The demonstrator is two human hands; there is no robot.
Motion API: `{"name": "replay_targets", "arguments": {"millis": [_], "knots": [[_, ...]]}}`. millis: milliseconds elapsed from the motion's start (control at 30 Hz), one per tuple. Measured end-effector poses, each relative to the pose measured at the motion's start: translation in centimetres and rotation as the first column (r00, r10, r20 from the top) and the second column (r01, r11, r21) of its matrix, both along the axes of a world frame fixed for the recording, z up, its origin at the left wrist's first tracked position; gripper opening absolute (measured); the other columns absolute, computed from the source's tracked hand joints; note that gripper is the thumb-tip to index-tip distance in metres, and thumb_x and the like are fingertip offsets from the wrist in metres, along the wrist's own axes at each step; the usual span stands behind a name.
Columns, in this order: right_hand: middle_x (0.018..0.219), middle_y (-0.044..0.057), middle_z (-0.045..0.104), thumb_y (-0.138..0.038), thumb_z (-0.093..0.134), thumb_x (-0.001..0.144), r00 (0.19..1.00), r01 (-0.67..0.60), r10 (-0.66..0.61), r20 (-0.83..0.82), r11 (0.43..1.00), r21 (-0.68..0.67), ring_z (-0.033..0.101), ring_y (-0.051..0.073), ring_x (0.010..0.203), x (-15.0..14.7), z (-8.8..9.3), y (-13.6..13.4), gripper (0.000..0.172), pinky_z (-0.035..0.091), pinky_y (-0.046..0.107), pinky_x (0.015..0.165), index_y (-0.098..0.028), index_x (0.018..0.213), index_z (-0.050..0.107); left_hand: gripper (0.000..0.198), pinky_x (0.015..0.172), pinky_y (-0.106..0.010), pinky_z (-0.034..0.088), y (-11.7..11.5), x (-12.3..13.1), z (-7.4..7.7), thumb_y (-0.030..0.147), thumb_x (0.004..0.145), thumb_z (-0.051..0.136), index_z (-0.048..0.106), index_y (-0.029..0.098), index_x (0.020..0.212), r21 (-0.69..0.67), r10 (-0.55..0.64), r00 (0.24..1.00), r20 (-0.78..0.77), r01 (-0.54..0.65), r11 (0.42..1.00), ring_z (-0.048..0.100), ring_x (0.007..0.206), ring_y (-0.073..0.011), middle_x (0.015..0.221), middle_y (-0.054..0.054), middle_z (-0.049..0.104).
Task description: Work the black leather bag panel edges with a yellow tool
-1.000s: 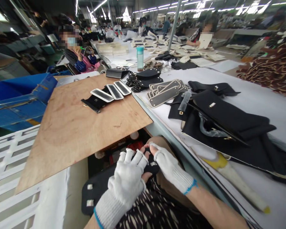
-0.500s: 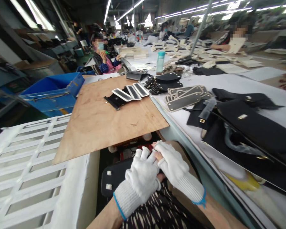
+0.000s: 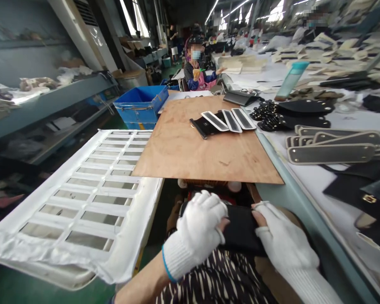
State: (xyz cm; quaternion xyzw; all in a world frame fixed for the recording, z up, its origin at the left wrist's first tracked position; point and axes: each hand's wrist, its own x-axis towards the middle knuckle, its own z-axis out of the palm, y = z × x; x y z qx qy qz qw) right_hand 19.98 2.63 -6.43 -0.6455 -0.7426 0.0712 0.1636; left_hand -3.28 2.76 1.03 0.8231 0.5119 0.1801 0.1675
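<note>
A dark, flat bag piece (image 3: 242, 228) lies across my lap, below the near edge of the board. My left hand (image 3: 200, 221), in a white knitted glove, covers its left end with the thumb bent at the inner side. At the other end, my right hand (image 3: 283, 234) grips the piece, thumb on top and fingers partly out of sight. Both gloves leave some fingertips bare. Beyond my hands, a plywood board (image 3: 205, 160) carries a black strap piece (image 3: 200, 126) and several grey, white-edged strips (image 3: 232, 120).
On my left stands a white slatted rack (image 3: 88, 190), with a blue bin (image 3: 141, 105) behind it. The right table holds grey straps (image 3: 331, 152), black bag parts (image 3: 351, 190) and a bottle (image 3: 293, 80). A masked co-worker (image 3: 198, 71) sits beyond the board.
The view has swung left. My hands, close together before, are now apart on the bag piece, the right one at its right end. The two white tabs on it no longer show.
</note>
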Motion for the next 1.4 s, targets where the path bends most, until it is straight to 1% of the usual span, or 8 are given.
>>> {"name": "replay_targets", "arguments": {"millis": [100, 200, 400, 700, 1000, 1133, 1267, 1400], "knots": [[0.113, 0.010, 0.069, -0.043, 0.026, 0.102, 0.999, 0.006, -0.007, 0.034, 1.000, 0.029, 0.067, 0.030, 0.100, -0.4, 0.3, 0.2, 0.043, 0.051, 0.043, 0.073, -0.022, 0.104, 0.063, 0.017, 0.075, -0.030, 0.043, -0.8, -3.5, 1.7, 0.021, 0.092, 0.051, 0.058, 0.021, 0.077, -0.114, 0.395, 0.919, 0.012, -0.391, 0.913, 0.055, 0.082, -0.0181, 0.084, -0.002, 0.062], [0.109, 0.008, 0.070, -0.042, 0.026, 0.103, 1.000, 0.002, -0.003, 0.024, 0.999, 0.043, 0.066, 0.029, 0.098, -0.5, 0.3, 0.2, 0.040, 0.049, 0.040, 0.073, -0.023, 0.102, 0.061, 0.019, 0.063, -0.028, 0.035, -1.6, -5.6, 2.6, 0.027, 0.089, 0.053, 0.051, 0.022, 0.071, -0.352, 0.567, 0.821, -0.071, -0.552, 0.756, 0.051, 0.067, -0.0161, 0.069, 0.002, 0.054], [0.112, 0.009, 0.069, -0.040, 0.025, 0.103, 0.998, 0.020, -0.023, 0.056, 0.998, 0.058, 0.066, 0.027, 0.091, -0.7, 0.4, -0.1, 0.040, 0.045, 0.038, 0.066, -0.023, 0.100, 0.060, 0.025, 0.059, -0.026, 0.030, -2.2, -5.4, 1.7, 0.035, 0.081, 0.058, 0.046, 0.022, 0.063, -0.483, 0.617, 0.776, 0.131, -0.493, 0.723, 0.038, 0.057, -0.0129, 0.059, 0.006, 0.041], [0.110, 0.009, 0.068, -0.040, 0.026, 0.103, 0.999, 0.033, -0.034, 0.036, 0.999, 0.026, 0.064, 0.027, 0.091, -0.8, 0.6, 0.0, 0.038, 0.043, 0.039, 0.066, -0.023, 0.098, 0.059, 0.025, 0.061, -0.026, 0.034, -1.9, -4.3, 1.9, 0.032, 0.081, 0.058, 0.046, 0.022, 0.061, -0.471, 0.661, 0.734, 0.154, -0.534, 0.702, 0.041, 0.058, -0.0134, 0.058, 0.006, 0.042], [0.107, 0.008, 0.068, -0.038, 0.030, 0.104, 0.999, 0.008, -0.011, 0.042, 0.997, 0.082, 0.065, 0.024, 0.084, -0.7, 0.6, -0.2, 0.035, 0.044, 0.037, 0.064, -0.022, 0.099, 0.061, 0.023, 0.067, -0.028, 0.038, -1.9, -4.7, -0.3, 0.035, 0.081, 0.057, 0.049, 0.022, 0.065, -0.450, 0.699, 0.699, 0.152, -0.581, 0.679, 0.050, 0.065, -0.0171, 0.062, 0.004, 0.046], [0.100, 0.012, 0.069, -0.031, 0.039, 0.100, 0.972, -0.091, 0.038, 0.230, 0.971, 0.223, 0.063, 0.031, 0.086, -0.7, 1.4, -0.2, 0.028, 0.046, 0.046, 0.076, -0.018, 0.097, 0.063, 0.020, 0.067, -0.029, 0.038, -2.4, -4.5, -1.0, 0.034, 0.083, 0.054, 0.044, 0.023, 0.071, -0.443, 0.683, 0.699, 0.214, -0.554, 0.705, 0.049, 0.064, -0.0157, 0.066, 0.005, 0.046], [0.111, 0.020, 0.069, -0.022, 0.052, 0.094, 0.902, -0.249, 0.112, 0.417, 0.924, 0.291, 0.061, 0.040, 0.106, -2.5, 2.0, -0.1, 0.022, 0.041, 0.057, 0.092, -0.011, 0.104, 0.068, 0.023, 0.086, -0.037, 0.046, -3.2, -4.4, -2.4, 0.043, 0.086, 0.053, 0.055, 0.021, 0.094, -0.512, 0.735, 0.608, 0.299, -0.548, 0.661, 0.064, 0.090, -0.0233, 0.092, -0.003, 0.065], [0.120, 0.014, 0.070, -0.029, 0.072, 0.086, 0.903, -0.389, 0.335, 0.268, 0.904, 0.178, 0.063, 0.033, 0.106, -6.9, 1.8, 0.2, 0.036, 0.040, 0.054, 0.100, -0.015, 0.119, 0.067, 0.050, 0.106, -0.041, 0.044, -3.9, -4.8, -4.5, 0.049, 0.091, 0.048, 0.054, 0.015, 0.129, -0.610, 0.782, 0.522, 0.340, -0.511, 0.606, 0.056, 0.127, -0.0280, 0.137, -0.014, 0.061]]}}
